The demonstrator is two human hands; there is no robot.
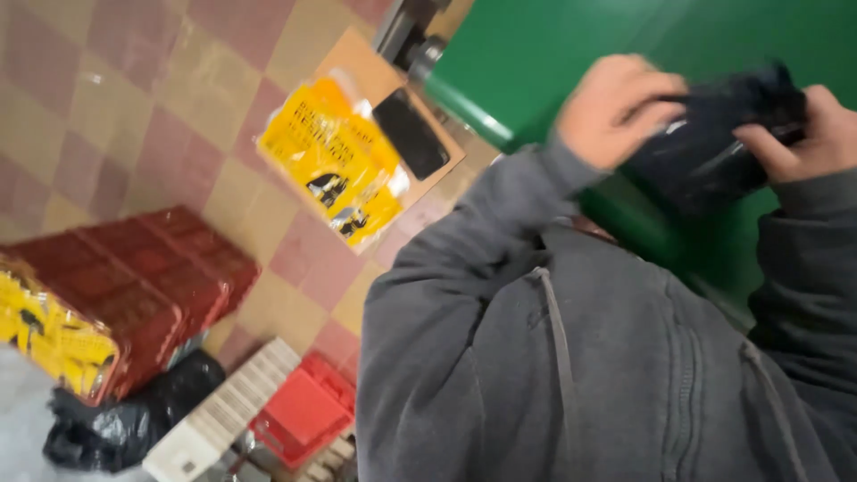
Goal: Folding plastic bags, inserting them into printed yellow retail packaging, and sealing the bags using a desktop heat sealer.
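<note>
I am watching the left hand [611, 107] and right hand [803, 134] gripping a crumpled black plastic bag [714, 147]. Both are closing on it beside a green metal surface [553, 45].

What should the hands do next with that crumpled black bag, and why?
Probably pull the black bag apart a little to open it. The left hand and the right hand each pinch one side of it, up against the green bin, and it looks bunched and shut. The picture is blurred, so that is a guess.
</note>
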